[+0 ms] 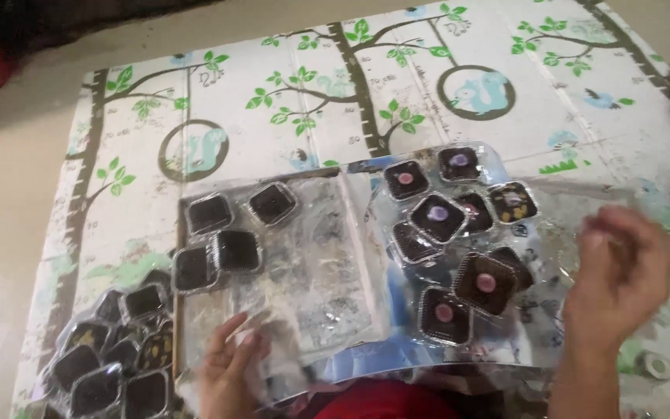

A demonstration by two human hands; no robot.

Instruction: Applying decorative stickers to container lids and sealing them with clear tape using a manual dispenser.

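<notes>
Head cam looks down on a play mat point(288, 93) w/ tree and squirrel print, spread on a beige floor. Left hand point(230, 365) low centre, fingers spread flat on crinkled clear plastic wrap point(304, 310) at the near edge of a flat tray point(350, 264); palm mostly hidden, not gripping anything I can make out. Right hand point(622, 271) raised at right, heavily motion-blurred, fingers loosely curled; cannot tell if it holds anything, looks empty.

On the tray's far-left part: four dark square cakes in clear plastic tubs point(230, 229), plain tops. To the right, on shiny clear film, a cluster of approx. nine dark square cakes with pink/purple centre dots point(451, 233), some overlapping; one at far right has yellowish bits on top.

Bottom-left: a pile of similar dark cakes in tubs point(114, 349), partly cut off by the frame edge. Red cloth point(381, 399) at bottom centre, cut off. Small roll, maybe tape point(653, 366), bottom right, blurry.
</notes>
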